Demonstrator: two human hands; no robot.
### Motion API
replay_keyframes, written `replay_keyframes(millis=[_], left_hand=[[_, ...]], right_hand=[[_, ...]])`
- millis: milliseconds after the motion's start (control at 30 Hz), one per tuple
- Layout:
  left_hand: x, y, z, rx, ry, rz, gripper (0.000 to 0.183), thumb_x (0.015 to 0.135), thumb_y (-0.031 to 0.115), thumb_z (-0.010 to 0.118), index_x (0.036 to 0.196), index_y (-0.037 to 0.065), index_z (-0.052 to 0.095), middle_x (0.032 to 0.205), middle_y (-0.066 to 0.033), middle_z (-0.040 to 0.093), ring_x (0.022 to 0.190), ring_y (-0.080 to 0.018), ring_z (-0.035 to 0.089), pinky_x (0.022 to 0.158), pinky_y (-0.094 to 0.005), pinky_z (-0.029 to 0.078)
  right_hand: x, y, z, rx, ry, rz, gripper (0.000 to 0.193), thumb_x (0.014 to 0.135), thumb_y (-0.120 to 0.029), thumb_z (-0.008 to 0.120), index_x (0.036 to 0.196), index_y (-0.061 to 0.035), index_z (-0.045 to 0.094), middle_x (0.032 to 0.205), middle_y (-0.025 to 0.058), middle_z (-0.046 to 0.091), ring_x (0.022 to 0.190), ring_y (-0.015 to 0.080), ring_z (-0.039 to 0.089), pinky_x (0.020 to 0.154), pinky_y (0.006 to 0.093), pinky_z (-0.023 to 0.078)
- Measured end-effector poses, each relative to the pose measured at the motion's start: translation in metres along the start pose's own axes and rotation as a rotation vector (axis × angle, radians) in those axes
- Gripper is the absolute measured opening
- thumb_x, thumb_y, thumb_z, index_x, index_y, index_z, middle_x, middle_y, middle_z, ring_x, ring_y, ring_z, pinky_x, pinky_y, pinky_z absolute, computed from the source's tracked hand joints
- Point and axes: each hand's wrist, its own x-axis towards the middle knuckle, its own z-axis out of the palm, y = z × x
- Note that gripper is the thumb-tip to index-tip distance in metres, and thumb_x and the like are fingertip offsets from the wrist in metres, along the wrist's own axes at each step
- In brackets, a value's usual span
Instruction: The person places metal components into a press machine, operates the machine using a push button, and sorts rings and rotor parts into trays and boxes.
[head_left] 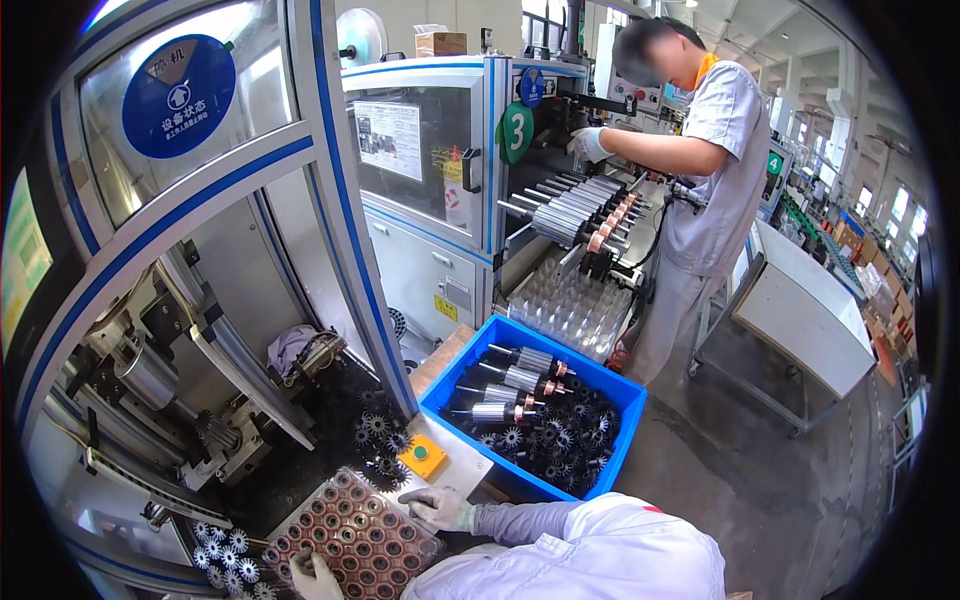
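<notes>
A clear plastic tray (pixel 362 521) lies low in front of me, with rows of copper-coloured rings with dark centres in its pockets. At its near left edge is my gloved left hand (pixel 316 577), fingers closed on the rim and partly cut off by the picture's lower edge. On the opposite side, my gloved right hand (pixel 442 509) comes in from the right, its fingertips at the tray's right edge. Just beyond that hand, a yellow box with a green button (pixel 422 455) sits on the white surface. Black toothed parts (pixel 378 428) lie heaped past the tray.
A blue bin (pixel 622 440) at the right holds shafted rotors (pixel 520 380) over black toothed parts. Silver toothed parts (pixel 226 555) lie left of the tray. A blue-trimmed machine frame (pixel 350 210) rises ahead. A co-worker (pixel 715 150) stands at another machine beside a rack of rotors (pixel 575 215).
</notes>
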Motion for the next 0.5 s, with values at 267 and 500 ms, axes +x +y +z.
replay_keyframes(millis=[267, 500], left_hand=[[-0.001, -0.013, 0.004, -0.023, 0.007, -0.038, 0.041, 0.090, 0.022, 0.071, 0.116, -0.008, 0.062, 0.108, -0.0242, 0.068, 0.099, -0.0355, 0.065, 0.089, -0.0400, 0.051], [0.000, -0.010, 0.003, -0.011, 0.011, -0.065, 0.043, 0.090, 0.023, 0.070, 0.118, -0.009, 0.060, 0.110, -0.0260, 0.067, 0.100, -0.0366, 0.064, 0.090, -0.0404, 0.050]], right_hand=[[0.000, 0.004, 0.001, 0.036, -0.007, -0.004, 0.031, 0.099, -0.016, 0.052, 0.127, -0.0078, 0.064, 0.095, 0.0069, 0.072, 0.086, 0.0122, 0.067, 0.083, 0.0277, 0.053], [0.005, 0.006, 0.002, 0.037, -0.015, 0.001, 0.031, 0.099, -0.016, 0.052, 0.128, -0.0072, 0.063, 0.099, 0.0067, 0.072, 0.090, 0.0112, 0.066, 0.085, 0.0272, 0.053]])
